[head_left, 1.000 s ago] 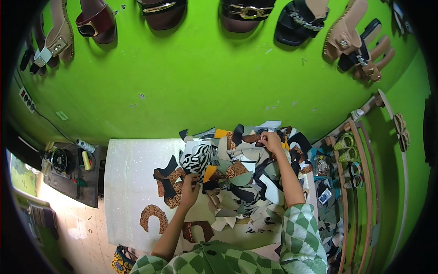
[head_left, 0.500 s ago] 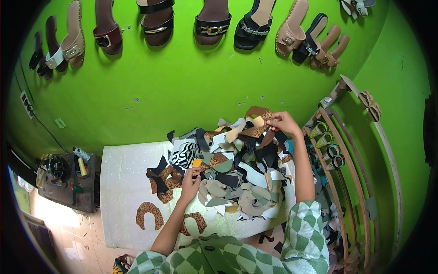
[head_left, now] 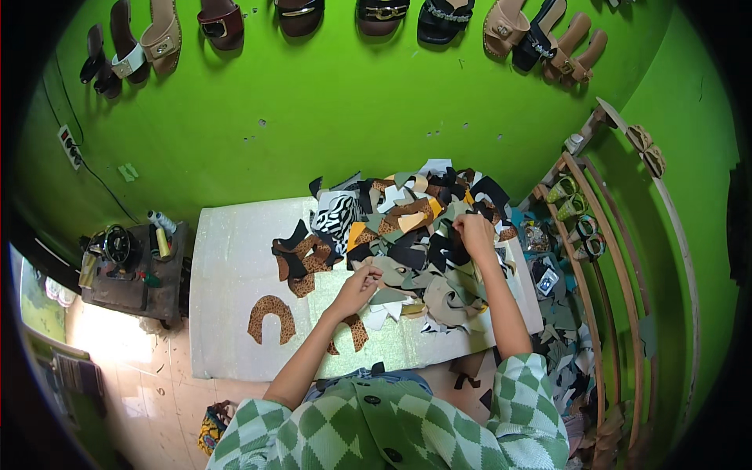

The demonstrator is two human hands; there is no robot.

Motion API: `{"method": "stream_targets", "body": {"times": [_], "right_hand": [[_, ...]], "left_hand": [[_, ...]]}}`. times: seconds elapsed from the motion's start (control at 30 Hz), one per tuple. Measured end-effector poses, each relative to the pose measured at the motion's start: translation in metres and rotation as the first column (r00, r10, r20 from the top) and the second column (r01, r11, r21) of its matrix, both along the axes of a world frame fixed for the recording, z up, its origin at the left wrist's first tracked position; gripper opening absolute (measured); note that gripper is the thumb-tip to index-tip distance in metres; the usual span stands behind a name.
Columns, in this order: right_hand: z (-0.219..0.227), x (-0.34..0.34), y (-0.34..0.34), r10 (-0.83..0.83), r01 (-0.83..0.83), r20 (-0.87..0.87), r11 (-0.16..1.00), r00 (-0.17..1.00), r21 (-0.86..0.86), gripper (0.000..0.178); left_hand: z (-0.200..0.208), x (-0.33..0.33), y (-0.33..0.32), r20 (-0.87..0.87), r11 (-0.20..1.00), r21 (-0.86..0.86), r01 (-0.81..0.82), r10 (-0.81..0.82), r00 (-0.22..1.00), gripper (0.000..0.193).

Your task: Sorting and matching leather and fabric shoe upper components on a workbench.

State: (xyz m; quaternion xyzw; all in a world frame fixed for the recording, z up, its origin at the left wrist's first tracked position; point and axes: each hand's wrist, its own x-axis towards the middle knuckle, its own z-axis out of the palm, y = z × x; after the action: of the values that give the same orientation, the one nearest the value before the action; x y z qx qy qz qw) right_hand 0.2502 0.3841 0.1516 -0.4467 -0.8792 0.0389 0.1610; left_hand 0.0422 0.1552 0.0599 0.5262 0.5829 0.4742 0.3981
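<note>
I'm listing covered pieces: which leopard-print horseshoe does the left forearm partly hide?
The brown, black-spotted horseshoe-shaped piece on the right, partly covered by the left forearm; the similar piece farther left shows its whole outline.

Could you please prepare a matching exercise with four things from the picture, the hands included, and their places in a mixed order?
Things:
1. Left hand
2. Right hand
3. Zebra-print piece
4. Leftmost U-shaped leopard-print piece

Places:
A. At the left of the scrap pile, toward the green wall
B. On the white table, apart from the pile
C. At the pile's edge nearest the person
D. At the right part of the pile

Right pairs: 1-C, 2-D, 3-A, 4-B
</note>
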Motion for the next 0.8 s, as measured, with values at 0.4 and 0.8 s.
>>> {"method": "stream_targets", "body": {"times": [0.4, 0.8], "right_hand": [[-0.015, -0.054, -0.084, 0.303, -0.625, -0.575, 0.583, 0.760, -0.520, 0.030], [-0.135, -0.093, -0.183, -0.036, -0.576, -0.583, 0.121, 0.812, -0.809, 0.042]], "left_hand": [[0.021, 0.012, -0.005, 0.104, 0.993, 0.062, -0.102, 0.095, 0.990, 0.036], [-0.031, -0.020, -0.074, 0.398, 0.882, -0.077, -0.466, 0.455, 0.797, 0.020]]}}
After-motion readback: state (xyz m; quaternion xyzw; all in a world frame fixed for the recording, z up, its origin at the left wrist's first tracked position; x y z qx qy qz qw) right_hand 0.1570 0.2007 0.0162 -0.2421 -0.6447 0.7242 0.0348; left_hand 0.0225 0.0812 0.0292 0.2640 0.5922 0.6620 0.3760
